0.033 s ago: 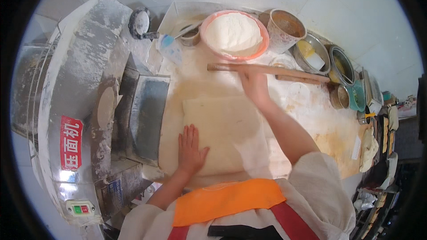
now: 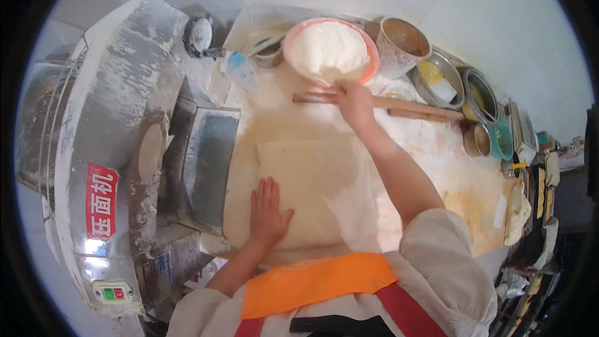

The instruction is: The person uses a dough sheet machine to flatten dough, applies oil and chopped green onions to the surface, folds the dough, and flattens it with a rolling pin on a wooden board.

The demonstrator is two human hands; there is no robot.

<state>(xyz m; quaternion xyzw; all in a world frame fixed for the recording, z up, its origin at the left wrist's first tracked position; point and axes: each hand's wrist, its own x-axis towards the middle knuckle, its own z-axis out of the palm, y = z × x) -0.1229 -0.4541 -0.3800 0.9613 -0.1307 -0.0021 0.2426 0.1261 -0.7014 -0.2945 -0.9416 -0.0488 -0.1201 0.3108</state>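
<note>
A pale, flat, folded sheet of dough (image 2: 312, 193) covers the near middle of the worktop. My left hand (image 2: 269, 215) rests on its left part, palm down, fingers stretched out. My right hand (image 2: 357, 107) reaches across the far side, over a long wooden rolling pin (image 2: 412, 107). Its fingertips are at the near rim of a pink bowl (image 2: 372, 65). White flour (image 2: 327, 47) is heaped in that bowl. The right fingers are blurred and partly hidden, so their grip does not show.
A flour-dusted dough-rolling machine (image 2: 112, 112) stands at left, its metal tray (image 2: 212, 165) beside the dough. A patterned tub (image 2: 399, 56), a metal bowl (image 2: 458, 98) and a metal pot (image 2: 479, 72) line the wall. A second wooden stick (image 2: 412, 115) lies behind the dough.
My right hand has moved slightly away from me, over the rolling pin toward the flour bowl. My left hand stays flat on the dough.
</note>
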